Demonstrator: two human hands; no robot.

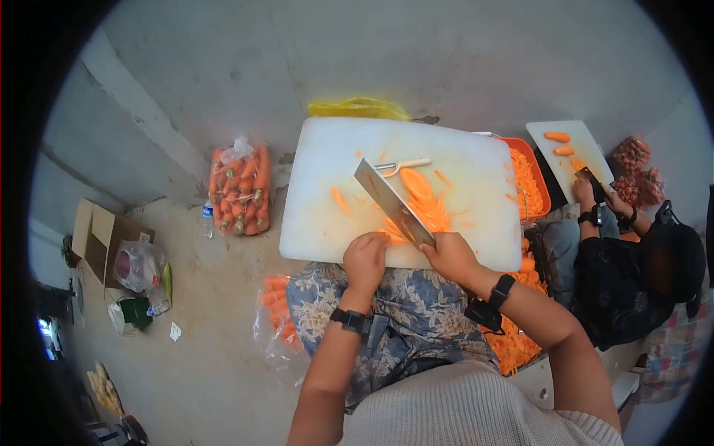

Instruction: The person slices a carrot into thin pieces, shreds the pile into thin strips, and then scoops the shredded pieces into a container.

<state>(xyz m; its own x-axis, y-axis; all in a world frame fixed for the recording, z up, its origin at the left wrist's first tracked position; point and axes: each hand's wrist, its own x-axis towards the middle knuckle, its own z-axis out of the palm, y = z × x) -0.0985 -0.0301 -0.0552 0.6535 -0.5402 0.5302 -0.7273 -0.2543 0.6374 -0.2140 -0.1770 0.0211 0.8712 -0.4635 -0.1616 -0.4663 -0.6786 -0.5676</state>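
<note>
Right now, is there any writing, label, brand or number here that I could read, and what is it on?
No text here can be read.
Water bottle: label too small and blurred.
Cardboard box: no legible print.
Green packet: blurred.
Small card on the floor: too small.
Cleaver: no marking shows on the blade.

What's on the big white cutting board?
On the cutting board: carrot strips, a peeler, and a cleaver gripped by the right hand. The left hand covers whatever lies under it; the blade hides some strips.
</note>
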